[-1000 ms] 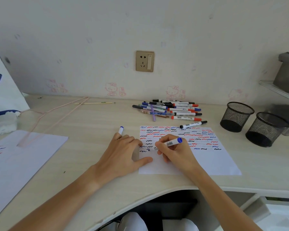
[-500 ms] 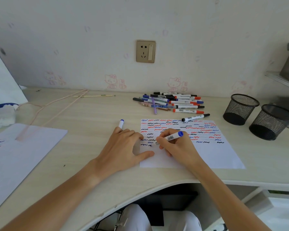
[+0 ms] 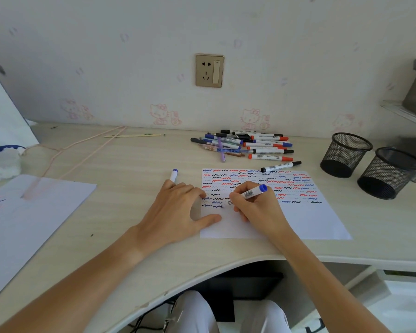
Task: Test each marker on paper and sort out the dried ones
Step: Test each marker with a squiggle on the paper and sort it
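Two hands share the job: our right hand (image 3: 257, 207) pinches the blue marker (image 3: 246, 195), tip down on the paper (image 3: 305, 219) to scribble a test mark. Our left hand (image 3: 178, 207) clasps the cap (image 3: 173, 175) while its thumb pins the sheet's edge at nine o'clock. Untested markers (image 3: 247, 145) wait at twelve, two mesh cups (image 3: 346, 155) at two for sorting. Compared with a second ago, the tip sits slightly further right.

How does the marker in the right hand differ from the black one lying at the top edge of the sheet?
The blue marker is gripped by the right hand, tip on the paper; the black marker lies flat, untouched. The blue one is uncapped, the black one capped. Both have white barrels.
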